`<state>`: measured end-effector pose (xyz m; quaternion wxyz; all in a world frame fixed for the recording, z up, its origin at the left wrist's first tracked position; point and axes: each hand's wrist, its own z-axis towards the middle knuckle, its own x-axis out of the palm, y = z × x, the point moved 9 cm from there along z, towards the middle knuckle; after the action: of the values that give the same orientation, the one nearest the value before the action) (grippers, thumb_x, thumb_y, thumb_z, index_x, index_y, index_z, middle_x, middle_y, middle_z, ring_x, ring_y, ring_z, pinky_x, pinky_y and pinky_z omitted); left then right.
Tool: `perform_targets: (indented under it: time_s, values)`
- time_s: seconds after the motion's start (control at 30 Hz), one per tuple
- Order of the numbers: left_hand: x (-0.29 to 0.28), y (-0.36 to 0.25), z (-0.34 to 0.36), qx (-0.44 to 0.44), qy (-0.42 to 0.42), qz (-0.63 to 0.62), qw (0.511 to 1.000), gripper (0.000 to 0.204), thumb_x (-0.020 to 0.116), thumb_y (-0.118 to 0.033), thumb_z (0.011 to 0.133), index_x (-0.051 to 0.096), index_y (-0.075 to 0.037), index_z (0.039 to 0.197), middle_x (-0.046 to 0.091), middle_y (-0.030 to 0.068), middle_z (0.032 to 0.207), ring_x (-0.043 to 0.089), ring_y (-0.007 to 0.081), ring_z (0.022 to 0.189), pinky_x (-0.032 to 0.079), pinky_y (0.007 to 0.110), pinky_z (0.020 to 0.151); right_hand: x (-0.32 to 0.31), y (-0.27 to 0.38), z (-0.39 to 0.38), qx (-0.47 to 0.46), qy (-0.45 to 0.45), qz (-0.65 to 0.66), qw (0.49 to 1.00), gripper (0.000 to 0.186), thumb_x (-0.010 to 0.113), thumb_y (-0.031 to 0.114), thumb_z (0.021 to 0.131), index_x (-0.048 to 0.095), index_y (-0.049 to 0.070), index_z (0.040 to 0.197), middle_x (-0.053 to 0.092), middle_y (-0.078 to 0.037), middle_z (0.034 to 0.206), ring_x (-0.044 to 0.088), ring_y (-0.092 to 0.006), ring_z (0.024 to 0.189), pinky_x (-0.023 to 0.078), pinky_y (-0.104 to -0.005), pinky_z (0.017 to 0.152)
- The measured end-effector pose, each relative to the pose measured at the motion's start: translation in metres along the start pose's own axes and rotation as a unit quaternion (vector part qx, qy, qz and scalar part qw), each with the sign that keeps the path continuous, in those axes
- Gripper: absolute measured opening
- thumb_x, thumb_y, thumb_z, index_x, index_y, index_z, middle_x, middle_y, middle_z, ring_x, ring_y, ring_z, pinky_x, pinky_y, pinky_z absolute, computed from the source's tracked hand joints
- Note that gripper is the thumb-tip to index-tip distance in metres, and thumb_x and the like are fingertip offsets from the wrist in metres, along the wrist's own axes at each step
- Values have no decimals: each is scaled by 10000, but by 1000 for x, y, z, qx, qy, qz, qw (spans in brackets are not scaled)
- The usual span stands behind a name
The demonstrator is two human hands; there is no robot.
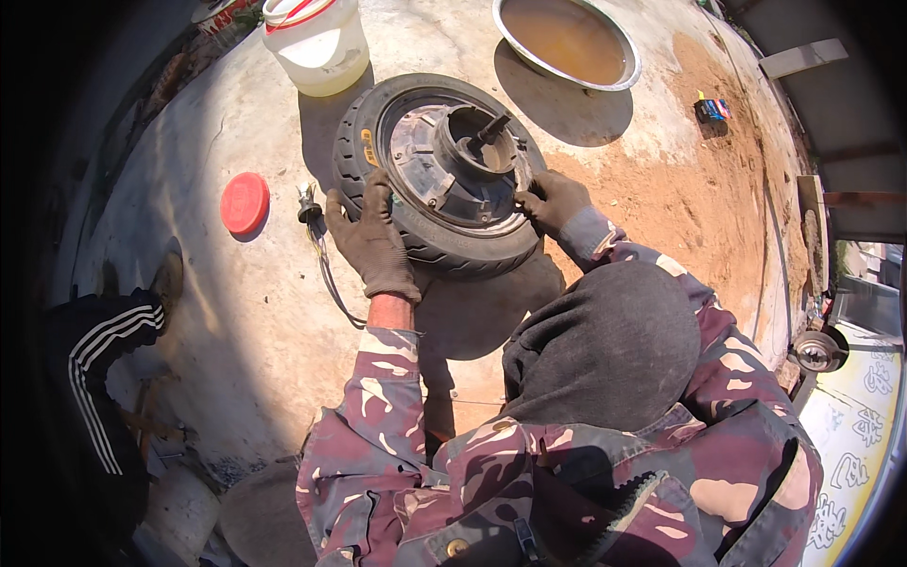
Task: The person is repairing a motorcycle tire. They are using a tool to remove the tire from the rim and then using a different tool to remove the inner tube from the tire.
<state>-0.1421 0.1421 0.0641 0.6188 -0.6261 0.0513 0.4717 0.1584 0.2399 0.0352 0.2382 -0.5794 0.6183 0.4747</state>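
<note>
A scooter wheel (444, 180) with a black treaded tyre leans toward me, its grey metal hub and central axle facing up. My left hand (373, 241), in a dark work glove, grips the tyre's near left side, fingers spread over the tread and sidewall. At the wheel's right side, my right hand (556, 200), also gloved, is closed with bent fingers at the inner edge of the tyre; anything small between those fingertips is hidden. Left of my left hand lies a dark cable with a connector (308, 206) at its end.
A translucent bucket (326, 52) with a red-trimmed top stands beyond the wheel, beside a metal basin (619, 85) of brown water. A red lid (245, 204) and a small dark box (712, 113) lie on the ground. A person's striped trouser leg (104, 369) is at left.
</note>
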Motion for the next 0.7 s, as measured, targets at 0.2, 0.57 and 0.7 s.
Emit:
perform_targets:
  time_s: [0.2,0.57,0.7]
  values:
    - [0,3,-1,5,4,-23,1000,491,620,47,922,700,-237,1315,468,184,1492,473,372,1399,431,391,1164,3,0,1,70,16,18,997,404,718,401,946,733,41,1128,732,-208,1137,695,-394,1089,533,-476,963]
    - [12,18,5,3,75,-1,997,546,645,0,919,656,-296,1376,463,260,1532,428,465,1430,413,440,1157,-11,2,-3,-76,26,23,997,315,710,359,943,747,83,1089,733,-164,1086,706,-365,1039,547,-455,912]
    - [19,39,7,-69,116,-139,981,444,601,-75,980,691,-295,1354,454,322,1524,414,498,1442,395,449,1176,-10,-25,3,9,26,48,998,317,717,368,944,745,69,1046,755,-162,1048,723,-354,999,551,-436,893]
